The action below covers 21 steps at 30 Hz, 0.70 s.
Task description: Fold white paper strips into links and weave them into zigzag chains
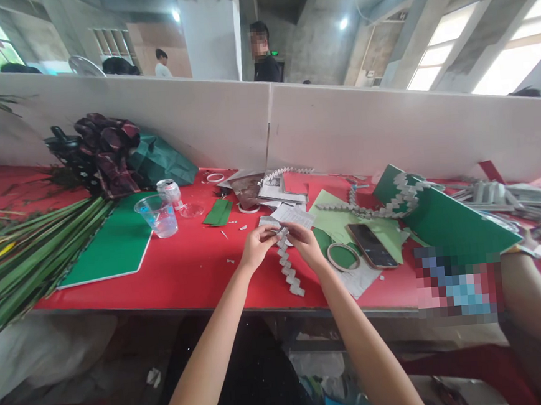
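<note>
A zigzag chain of folded paper hangs down toward me over the red table, its upper end between my two hands. My left hand pinches that end from the left, fingertips close together. From the right, my right hand pinches the same end, thumb and fingers nearly meeting the left ones. The small fold between the fingertips is partly hidden. Behind my hands lie sheets of printed paper. To the right of my right hand are a roll of tape and a dark phone.
Another folded chain lies by a standing green board. At left are a plastic cup, a can, a flat green board and long green leaves. A white partition closes the back. Another person's arm is at right.
</note>
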### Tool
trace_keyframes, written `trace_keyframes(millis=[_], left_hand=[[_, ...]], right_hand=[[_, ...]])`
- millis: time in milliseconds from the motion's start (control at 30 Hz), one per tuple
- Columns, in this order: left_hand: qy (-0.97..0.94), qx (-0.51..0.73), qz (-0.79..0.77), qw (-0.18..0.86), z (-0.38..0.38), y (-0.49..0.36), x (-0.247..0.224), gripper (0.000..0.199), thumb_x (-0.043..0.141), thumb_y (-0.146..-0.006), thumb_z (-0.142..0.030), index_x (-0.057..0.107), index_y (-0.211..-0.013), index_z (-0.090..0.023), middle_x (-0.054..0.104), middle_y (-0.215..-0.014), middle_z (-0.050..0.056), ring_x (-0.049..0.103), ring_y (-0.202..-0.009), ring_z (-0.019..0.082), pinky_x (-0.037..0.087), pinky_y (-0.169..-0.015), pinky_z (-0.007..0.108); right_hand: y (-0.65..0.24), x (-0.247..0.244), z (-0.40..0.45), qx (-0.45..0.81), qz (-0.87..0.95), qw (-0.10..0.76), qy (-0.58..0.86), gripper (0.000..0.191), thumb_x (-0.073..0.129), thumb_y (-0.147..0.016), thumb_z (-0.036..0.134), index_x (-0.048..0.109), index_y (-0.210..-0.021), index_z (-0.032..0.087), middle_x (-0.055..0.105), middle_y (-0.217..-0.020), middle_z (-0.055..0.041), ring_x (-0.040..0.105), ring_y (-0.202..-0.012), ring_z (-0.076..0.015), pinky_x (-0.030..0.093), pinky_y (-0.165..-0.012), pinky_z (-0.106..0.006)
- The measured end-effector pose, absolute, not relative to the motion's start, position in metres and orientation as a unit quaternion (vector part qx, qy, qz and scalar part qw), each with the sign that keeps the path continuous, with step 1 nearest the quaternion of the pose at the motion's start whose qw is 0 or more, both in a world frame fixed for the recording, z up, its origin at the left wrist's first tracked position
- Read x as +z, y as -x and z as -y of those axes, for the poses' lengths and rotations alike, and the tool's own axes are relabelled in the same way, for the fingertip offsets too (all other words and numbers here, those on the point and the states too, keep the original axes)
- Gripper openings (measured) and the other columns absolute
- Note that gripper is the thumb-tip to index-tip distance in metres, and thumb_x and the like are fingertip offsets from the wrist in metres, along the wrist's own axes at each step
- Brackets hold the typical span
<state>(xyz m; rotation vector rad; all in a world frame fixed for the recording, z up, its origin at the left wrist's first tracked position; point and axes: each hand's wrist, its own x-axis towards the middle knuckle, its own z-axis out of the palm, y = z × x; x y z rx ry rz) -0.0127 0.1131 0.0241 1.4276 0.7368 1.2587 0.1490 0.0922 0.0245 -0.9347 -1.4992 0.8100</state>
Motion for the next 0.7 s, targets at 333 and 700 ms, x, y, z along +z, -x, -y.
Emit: trace_keyframes(millis=[333,700], left_hand=[[-0.591,0.524,-0.299,0.535,-0.1155,0.0128,0.0215,0.032,0.077,-0.067,-0.032,0.063,-0.091,-0.017,0.068,-0.080,0.004,0.065,-0.077,0.017,0.052,-0.071,0.029],[-0.612,0.501,-0.274,0.547,-0.1147,0.0126,0.0201,0.032,0.074,-0.069,-0.037,0.058,-0.090,-0.018,0.059,-0.084,0.001,0.060,-0.076,0.013,0.051,-0.069,0.025]], right_hand=[[-0.1498,0.0243,-0.0919,0.357,0.627,0.562,0.405,0.034,0.055,-0.077,0.021,0.066,-0.109,0.022,0.067,-0.110,-0.0052,0.061,-0.094,-0.0194,0.049,-0.077,-0.030],[-0.1473,0.0259,-0.0906,0.350,0.634,0.549,0.418,0.033,0.049,-0.073,0.020,0.066,-0.101,0.020,0.067,-0.099,-0.0039,0.058,-0.082,-0.0174,0.047,-0.072,-0.029]])
